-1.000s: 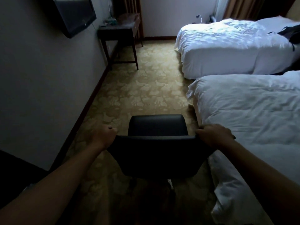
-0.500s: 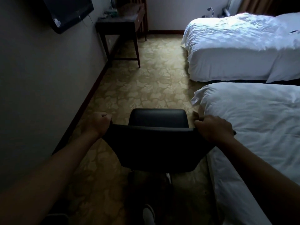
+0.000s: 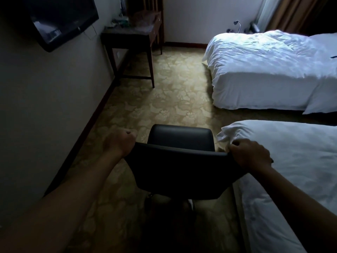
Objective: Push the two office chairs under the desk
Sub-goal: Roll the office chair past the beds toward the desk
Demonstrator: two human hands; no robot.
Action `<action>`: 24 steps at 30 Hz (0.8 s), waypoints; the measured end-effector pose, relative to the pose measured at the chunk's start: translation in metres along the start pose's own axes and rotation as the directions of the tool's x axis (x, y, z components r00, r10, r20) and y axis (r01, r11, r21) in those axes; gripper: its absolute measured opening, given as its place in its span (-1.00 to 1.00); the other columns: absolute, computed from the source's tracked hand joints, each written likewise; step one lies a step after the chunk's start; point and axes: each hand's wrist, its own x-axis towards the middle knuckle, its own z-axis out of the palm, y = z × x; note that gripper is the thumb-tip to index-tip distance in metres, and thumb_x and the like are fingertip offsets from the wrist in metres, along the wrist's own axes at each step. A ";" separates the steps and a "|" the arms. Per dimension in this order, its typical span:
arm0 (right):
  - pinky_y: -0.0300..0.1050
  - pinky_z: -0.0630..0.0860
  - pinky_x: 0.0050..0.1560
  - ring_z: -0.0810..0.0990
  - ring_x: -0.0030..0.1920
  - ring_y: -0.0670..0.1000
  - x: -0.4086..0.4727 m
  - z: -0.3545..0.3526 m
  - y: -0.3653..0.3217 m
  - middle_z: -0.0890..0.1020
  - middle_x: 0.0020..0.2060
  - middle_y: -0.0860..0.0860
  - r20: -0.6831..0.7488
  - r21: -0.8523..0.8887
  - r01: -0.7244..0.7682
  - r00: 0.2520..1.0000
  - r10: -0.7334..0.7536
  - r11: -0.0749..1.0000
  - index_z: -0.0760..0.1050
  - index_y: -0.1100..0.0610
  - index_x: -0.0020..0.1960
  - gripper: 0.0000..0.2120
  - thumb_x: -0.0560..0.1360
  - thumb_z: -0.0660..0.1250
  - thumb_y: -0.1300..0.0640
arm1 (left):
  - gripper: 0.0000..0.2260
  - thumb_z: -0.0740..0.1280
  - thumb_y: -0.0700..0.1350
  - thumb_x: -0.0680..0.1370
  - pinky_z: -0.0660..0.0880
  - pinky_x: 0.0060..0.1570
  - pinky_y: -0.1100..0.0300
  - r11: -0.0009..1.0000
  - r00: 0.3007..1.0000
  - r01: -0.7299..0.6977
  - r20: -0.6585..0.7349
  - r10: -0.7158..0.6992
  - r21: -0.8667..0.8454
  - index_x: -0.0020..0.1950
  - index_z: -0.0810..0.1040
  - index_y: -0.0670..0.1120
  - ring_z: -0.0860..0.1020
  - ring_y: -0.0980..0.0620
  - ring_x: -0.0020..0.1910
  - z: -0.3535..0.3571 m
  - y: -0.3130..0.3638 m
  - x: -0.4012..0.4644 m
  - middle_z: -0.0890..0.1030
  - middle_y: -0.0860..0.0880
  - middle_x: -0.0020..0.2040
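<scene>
A black office chair stands on the patterned carpet right in front of me, its backrest toward me and its seat pointing away. My left hand grips the left top corner of the backrest. My right hand grips the right top corner. A dark wooden desk stands against the left wall at the far end of the aisle, with open space beneath it. Only one chair is in view.
A near bed with white bedding lies close along the chair's right side. A second white bed is farther back on the right. The left wall carries a mounted TV. Carpeted aisle runs between wall and beds to the desk.
The chair and both hands have moved forward along the aisle. The desk and the far bed appear closer, and the near bed's corner is now beside the chair.
</scene>
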 end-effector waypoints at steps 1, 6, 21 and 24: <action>-0.20 0.18 -0.38 0.41 -0.39 -0.07 0.019 0.000 -0.003 0.53 -0.36 -0.01 -0.012 0.005 -0.005 1.000 0.005 1.000 0.57 0.03 -0.21 -0.73 0.51 0.19 -0.06 | -0.68 0.21 -0.02 0.51 0.29 -0.37 0.14 1.000 1.000 -0.004 0.002 0.004 0.000 -0.37 0.51 -0.17 0.48 -0.09 -0.33 0.001 0.007 0.020 0.57 -0.11 -0.33; -0.19 0.17 -0.39 0.31 -0.41 -0.14 0.110 -0.001 -0.015 0.37 -0.43 -0.13 -0.086 0.024 -0.044 0.995 0.046 0.999 0.63 -0.01 -0.15 -0.69 0.47 0.17 -0.12 | -0.68 0.20 -0.02 0.51 0.46 -0.16 0.06 1.000 1.000 -0.006 0.016 0.006 -0.023 -0.22 0.64 -0.18 0.49 -0.11 -0.29 0.011 0.037 0.106 0.59 -0.10 -0.28; -0.04 0.32 -0.23 0.45 -0.28 0.11 0.421 -0.012 -0.047 0.61 -0.19 0.09 -0.051 0.029 0.031 0.998 -0.029 0.999 0.59 0.02 -0.20 -0.64 0.36 0.08 -0.12 | -0.57 0.08 0.13 0.32 0.49 0.00 0.04 0.999 0.995 0.050 0.085 -0.050 -0.008 -0.21 0.67 -0.08 0.57 -0.21 -0.02 0.039 0.152 0.381 0.65 -0.16 0.00; -0.06 0.25 -0.29 0.40 -0.36 0.08 0.473 -0.010 -0.053 0.50 -0.35 0.03 -0.084 0.031 0.037 0.996 -0.035 0.999 0.55 0.03 -0.27 -0.63 0.33 0.04 -0.12 | -0.59 0.11 0.13 0.29 0.41 -0.15 0.08 0.997 0.995 0.075 0.062 -0.073 -0.032 -0.25 0.65 -0.08 0.57 -0.21 -0.06 0.047 0.171 0.430 0.64 -0.14 -0.09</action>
